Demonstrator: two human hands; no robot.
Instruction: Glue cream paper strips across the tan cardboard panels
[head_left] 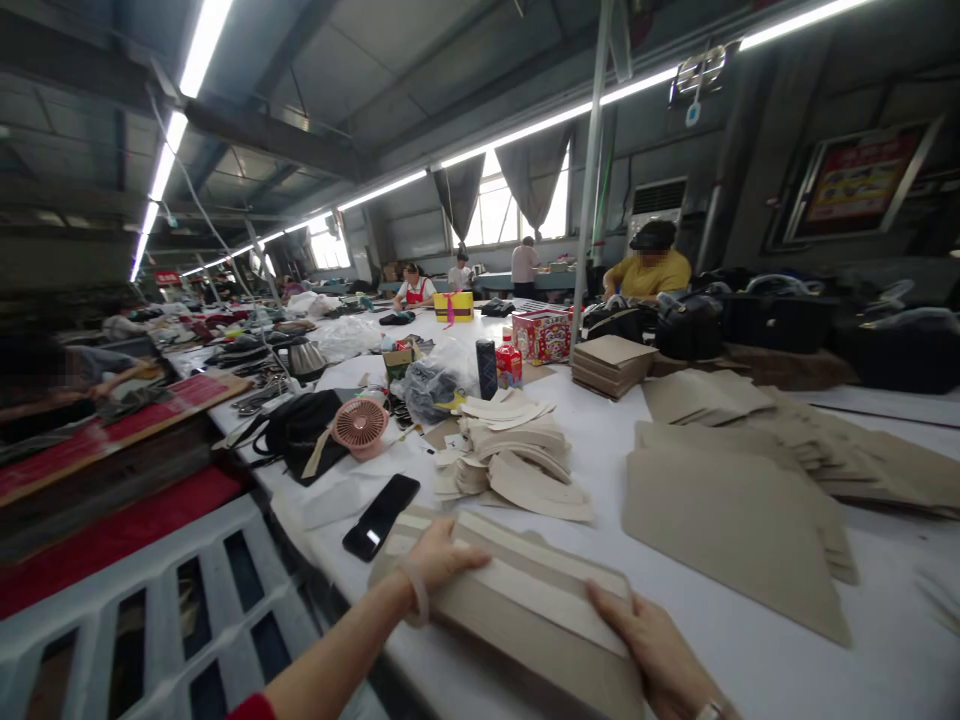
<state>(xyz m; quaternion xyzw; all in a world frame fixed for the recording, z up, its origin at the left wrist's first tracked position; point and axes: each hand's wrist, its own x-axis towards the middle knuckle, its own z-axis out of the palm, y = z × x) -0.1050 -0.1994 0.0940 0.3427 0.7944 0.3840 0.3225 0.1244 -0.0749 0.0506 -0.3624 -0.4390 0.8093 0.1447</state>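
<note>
A grey-brown cardboard panel (517, 630) with a paler strip (540, 590) along it is in front of me at the table's near edge. My left hand (442, 560) lies over its left part, thumb on the pale strip and the other fingers partly hidden. At the right end my right hand (652, 640) grips the edge, thumb on top and fingers out of sight underneath. More card seems to lie under the panel. Just beyond is a loose pile of curved, pale card pieces (517, 450). A black phone (382, 515) rests left of the panel.
Large cardboard sheets (720, 520) lie spread at the right, with a neat card stack (611, 365) behind. A pink fan (360, 428) and black bag (304, 430) stand at the left. A slatted plastic crate (157, 610) is lower left. Several people work farther back.
</note>
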